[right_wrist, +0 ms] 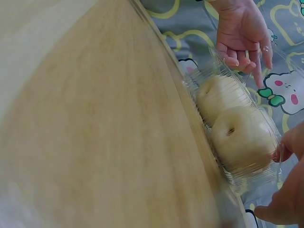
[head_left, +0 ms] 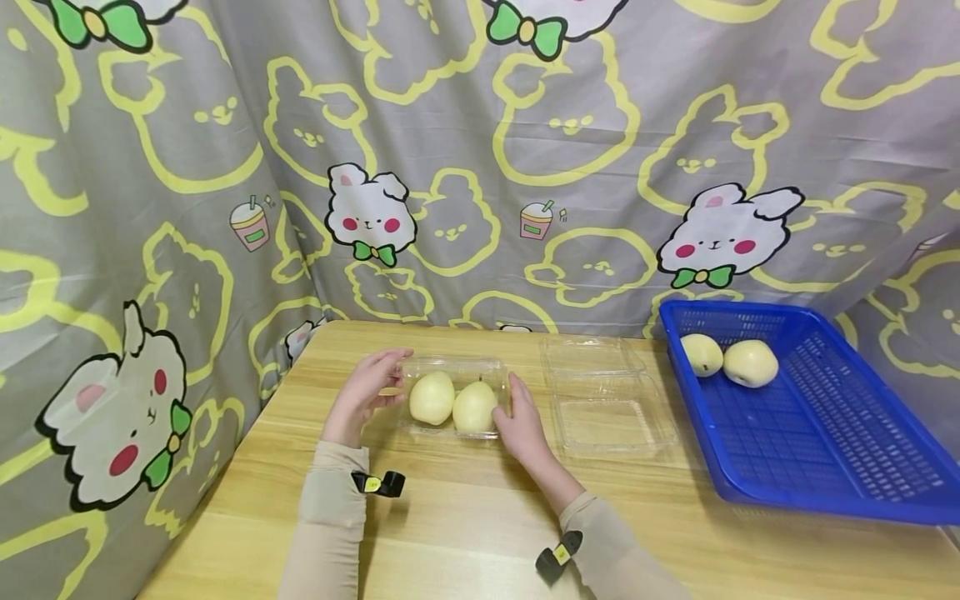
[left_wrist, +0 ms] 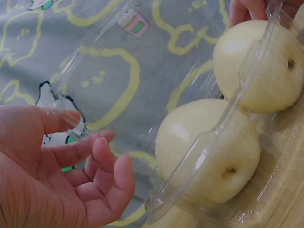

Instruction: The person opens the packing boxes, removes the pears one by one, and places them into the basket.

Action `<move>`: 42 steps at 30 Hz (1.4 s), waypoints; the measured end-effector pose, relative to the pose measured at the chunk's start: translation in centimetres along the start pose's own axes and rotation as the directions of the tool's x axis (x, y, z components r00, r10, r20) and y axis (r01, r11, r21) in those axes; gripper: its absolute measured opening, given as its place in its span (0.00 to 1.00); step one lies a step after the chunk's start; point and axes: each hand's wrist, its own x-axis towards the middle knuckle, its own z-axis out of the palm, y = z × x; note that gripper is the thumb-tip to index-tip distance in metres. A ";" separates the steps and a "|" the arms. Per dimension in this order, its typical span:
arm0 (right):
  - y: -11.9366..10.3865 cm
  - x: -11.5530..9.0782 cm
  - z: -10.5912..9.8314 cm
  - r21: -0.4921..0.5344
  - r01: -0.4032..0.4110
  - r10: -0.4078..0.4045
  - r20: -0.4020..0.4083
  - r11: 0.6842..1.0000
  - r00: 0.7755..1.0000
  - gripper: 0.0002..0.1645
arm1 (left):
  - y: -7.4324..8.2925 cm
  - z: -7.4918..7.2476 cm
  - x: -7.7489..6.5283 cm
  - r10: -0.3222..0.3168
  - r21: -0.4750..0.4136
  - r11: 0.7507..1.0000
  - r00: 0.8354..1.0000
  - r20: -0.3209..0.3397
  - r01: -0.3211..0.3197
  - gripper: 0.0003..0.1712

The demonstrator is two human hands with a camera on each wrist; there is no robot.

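Observation:
Two pale yellow pears point(head_left: 432, 398) sit side by side in a clear plastic clamshell box point(left_wrist: 202, 156) on the table. Its transparent lid stands raised, seen edge-on in the left wrist view. At the box's left end, my left hand point(head_left: 372, 385) pinches the lid's edge between thumb and index finger, the other fingers loosely bent. My right hand point(head_left: 522, 423) grips the right end of the box, thumb over the rim beside one pear point(right_wrist: 244, 137) and fingers outside. The clear plastic makes the exact contact hard to see.
Right of the box lies another clear clamshell box point(head_left: 607, 417), spread open. Beyond it stands a blue plastic basket point(head_left: 810, 442) with two more pears point(head_left: 751, 363) in its far left corner. A patterned curtain point(head_left: 465, 275) hangs behind the wooden table point(head_left: 450, 533).

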 end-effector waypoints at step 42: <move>-1.0 -0.1 -1.5 -0.494 0.178 -0.130 0.129 0.851 0.983 0.39 | -2.8 -0.6 2.2 0.186 0.060 0.978 0.964 0.190 -0.200 0.42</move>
